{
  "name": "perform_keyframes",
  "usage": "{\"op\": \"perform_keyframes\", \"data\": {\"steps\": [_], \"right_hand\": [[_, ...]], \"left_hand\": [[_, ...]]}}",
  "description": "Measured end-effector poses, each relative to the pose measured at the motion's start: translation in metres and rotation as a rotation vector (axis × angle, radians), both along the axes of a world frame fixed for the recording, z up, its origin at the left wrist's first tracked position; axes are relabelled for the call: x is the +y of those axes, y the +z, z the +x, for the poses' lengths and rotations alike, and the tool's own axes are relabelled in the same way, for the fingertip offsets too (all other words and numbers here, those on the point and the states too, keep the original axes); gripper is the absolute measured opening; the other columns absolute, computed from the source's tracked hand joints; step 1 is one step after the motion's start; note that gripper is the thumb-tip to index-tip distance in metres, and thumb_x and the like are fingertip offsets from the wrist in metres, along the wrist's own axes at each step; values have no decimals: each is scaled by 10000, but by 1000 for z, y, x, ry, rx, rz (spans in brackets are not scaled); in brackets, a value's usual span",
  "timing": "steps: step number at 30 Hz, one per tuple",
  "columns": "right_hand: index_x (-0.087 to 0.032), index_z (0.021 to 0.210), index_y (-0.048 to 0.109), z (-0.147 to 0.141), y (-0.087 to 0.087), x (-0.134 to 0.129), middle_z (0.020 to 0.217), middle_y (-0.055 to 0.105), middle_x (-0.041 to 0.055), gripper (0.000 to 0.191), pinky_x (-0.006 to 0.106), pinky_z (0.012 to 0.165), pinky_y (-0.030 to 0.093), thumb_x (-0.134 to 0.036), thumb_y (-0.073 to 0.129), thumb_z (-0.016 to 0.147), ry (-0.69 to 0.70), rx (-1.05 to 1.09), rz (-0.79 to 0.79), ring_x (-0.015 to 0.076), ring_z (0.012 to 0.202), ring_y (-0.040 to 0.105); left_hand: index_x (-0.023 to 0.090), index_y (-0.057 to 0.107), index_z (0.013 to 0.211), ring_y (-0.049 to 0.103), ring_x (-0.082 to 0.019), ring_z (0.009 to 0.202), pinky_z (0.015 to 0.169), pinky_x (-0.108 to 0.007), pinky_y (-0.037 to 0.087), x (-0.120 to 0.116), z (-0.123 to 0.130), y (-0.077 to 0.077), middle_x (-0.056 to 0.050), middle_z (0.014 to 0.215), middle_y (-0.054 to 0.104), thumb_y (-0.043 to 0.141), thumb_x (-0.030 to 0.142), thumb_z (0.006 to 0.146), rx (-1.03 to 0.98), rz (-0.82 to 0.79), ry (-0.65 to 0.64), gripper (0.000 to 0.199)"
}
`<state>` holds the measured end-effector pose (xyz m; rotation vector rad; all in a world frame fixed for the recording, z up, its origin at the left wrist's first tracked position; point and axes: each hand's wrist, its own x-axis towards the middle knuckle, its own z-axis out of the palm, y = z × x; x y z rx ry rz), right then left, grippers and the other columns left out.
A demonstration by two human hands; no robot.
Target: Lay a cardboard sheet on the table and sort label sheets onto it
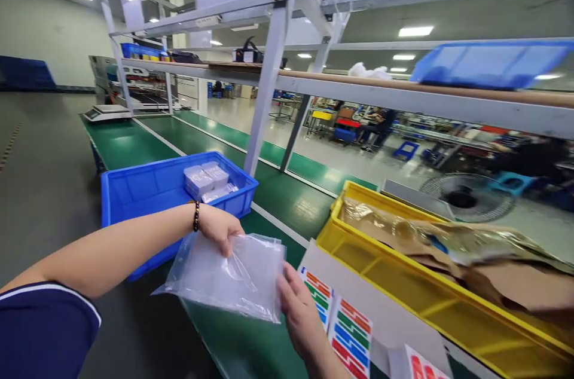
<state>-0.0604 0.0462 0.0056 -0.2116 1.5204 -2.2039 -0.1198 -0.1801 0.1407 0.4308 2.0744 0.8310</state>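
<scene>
A clear plastic bag (237,280) with a flat whitish content hangs between my hands over the green bench. My left hand (220,228), with a beaded bracelet at the wrist, pinches its upper edge, thumb on the near face. At the bag's right edge, my right hand (295,301) grips it with bent fingers, partly blurred. Behind my left forearm stands a blue bin (147,188) with small white wrapped packs (206,179) in its far right corner. Sheets with red, green and blue print (352,331) lie right of my right hand.
A yellow crate (381,265) with brown paper and plastic stands at the right. A metal shelf post (269,86) rises behind the bench (296,205). A blue tray (488,65) sits on the shelf above. A scale (107,113) is at the far left.
</scene>
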Motion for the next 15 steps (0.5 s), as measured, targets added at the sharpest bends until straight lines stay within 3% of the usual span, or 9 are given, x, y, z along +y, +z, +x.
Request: {"op": "perform_keyframes", "data": {"steps": [4, 7, 12, 15], "right_hand": [[-119, 1021, 586, 4, -10, 6, 906, 650, 87, 533, 278, 676, 477, -479, 738, 659, -50, 12, 68, 210, 787, 594], [-109, 971, 603, 14, -24, 19, 840, 653, 79, 494, 274, 655, 475, -428, 759, 628, -154, -13, 110, 207, 754, 594], [-115, 1057, 579, 33, -48, 43, 841, 665, 83, 565, 335, 695, 506, -406, 768, 611, -348, -178, -41, 247, 776, 628], [-124, 1124, 552, 41, -63, 55, 899, 673, 86, 633, 342, 708, 520, -397, 783, 602, -414, -303, -72, 262, 812, 636]], "left_hand": [[174, 630, 626, 546, -162, 541, 507, -241, 432, 33, -9, -45, -2, 595, 642, 747, 262, 499, -134, 41, -39, 194], [176, 629, 641, 534, -146, 511, 474, -230, 432, 45, -11, -73, 3, 590, 631, 784, 291, 466, -247, 115, -12, 261], [160, 651, 789, 559, -123, 554, 515, -201, 450, 32, -9, -116, -7, 672, 642, 813, 450, 450, -403, 369, 151, 475], [126, 651, 950, 596, -157, 642, 601, -249, 486, 15, 3, -139, -55, 769, 657, 750, 572, 493, -452, 581, 315, 646]]}}
